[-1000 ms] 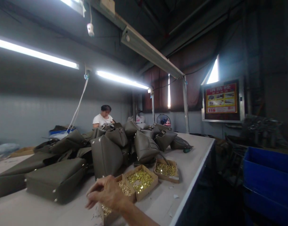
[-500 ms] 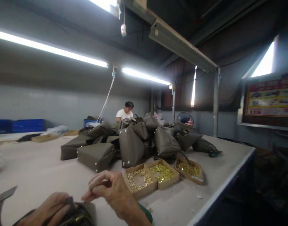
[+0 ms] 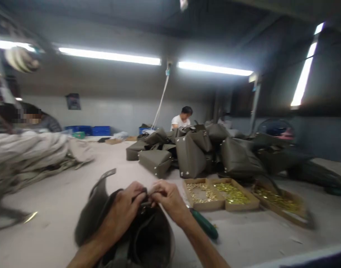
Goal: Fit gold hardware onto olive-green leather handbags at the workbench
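An olive-grey handbag (image 3: 148, 238) sits open-mouthed on the table right in front of me. My left hand (image 3: 125, 210) grips its top edge with curled fingers. My right hand (image 3: 169, 199) is closed in a pinch at the same edge, fingertips meeting the left hand's; what it pinches is too small to name. A green-handled tool (image 3: 205, 225) lies just right of my right wrist. Cardboard trays of small gold fittings (image 3: 223, 190) stand beyond the tool.
A heap of matching olive handbags (image 3: 192, 156) covers the table's middle and right. Pale fabric pieces (image 3: 31, 152) are stacked at the left. One person in white (image 3: 181, 119) sits behind the heap, another (image 3: 33, 119) at far left. Blue crates (image 3: 92, 130) line the back wall.
The view has swung left and down. My right hand came away from the fittings trays and joined my left hand at the rim of the handbag, which now shows fully.
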`<state>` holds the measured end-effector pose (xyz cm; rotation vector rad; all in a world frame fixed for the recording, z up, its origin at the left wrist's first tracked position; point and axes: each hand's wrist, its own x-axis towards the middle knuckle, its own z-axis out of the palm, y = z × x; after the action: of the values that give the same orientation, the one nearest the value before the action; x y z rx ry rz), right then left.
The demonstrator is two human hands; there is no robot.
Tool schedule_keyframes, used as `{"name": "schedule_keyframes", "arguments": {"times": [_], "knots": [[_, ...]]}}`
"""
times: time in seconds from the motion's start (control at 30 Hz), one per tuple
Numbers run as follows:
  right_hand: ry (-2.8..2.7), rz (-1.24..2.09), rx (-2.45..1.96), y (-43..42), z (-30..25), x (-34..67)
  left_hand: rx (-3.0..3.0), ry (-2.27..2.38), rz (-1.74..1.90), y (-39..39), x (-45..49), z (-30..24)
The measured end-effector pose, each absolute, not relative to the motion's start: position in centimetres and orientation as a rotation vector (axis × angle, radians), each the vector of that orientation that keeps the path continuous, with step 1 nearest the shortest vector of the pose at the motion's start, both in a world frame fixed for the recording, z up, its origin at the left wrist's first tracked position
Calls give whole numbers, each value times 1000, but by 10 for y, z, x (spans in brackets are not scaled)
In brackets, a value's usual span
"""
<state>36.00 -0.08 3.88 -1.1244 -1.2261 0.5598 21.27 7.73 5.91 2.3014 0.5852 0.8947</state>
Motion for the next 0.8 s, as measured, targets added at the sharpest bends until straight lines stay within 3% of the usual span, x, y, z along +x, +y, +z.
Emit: {"name": "schedule_keyframes", "arguments": {"times": [0.27,0.6,0.8], "knots": [[-1201,628,-1177,5,38,362,2199,693,846,80,218,56],[-1554,-38,-1322,1,45,344,2138,616,868,82,216,56],[-1573,-121,-1349,4,47,344,2047,594,874,85,215,55]]}}
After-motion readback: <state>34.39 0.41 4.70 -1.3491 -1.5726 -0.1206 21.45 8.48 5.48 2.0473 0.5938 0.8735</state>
